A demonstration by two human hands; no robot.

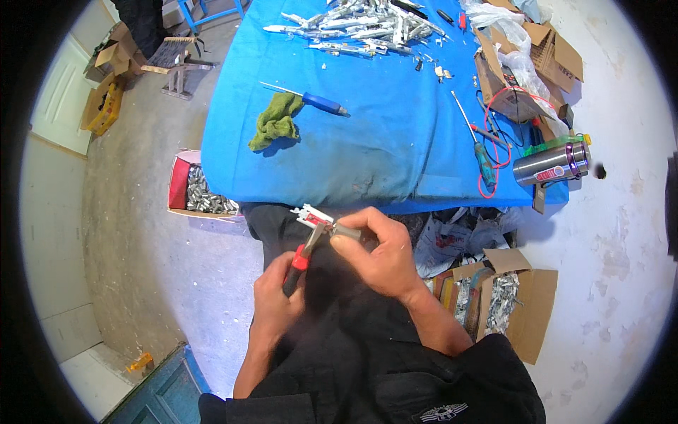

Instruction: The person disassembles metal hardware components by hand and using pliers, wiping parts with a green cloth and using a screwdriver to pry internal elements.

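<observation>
Both hands are together over my lap, just below the table's near edge. My left hand (279, 293) is closed round the handles of red-and-black pliers (300, 260). Their metal jaws reach up to a small white plastic frame with a red part (311, 215). Between thumb and fingers of my right hand (381, 258) is a silver metal cylinder (346, 233), which meets that frame at its end. Whether the jaws grip the frame or only touch it, I cannot tell. The fingers partly cover the cylinder.
On the blue-covered table (339, 159) lie a green cloth (275, 124), a blue screwdriver (325, 104), a pile of white-and-silver parts (367, 28), a teal-handled screwdriver (484, 164) and a steel flask (551, 164). Boxes of metal cylinders (201, 191) and scrap (501, 304) flank my legs.
</observation>
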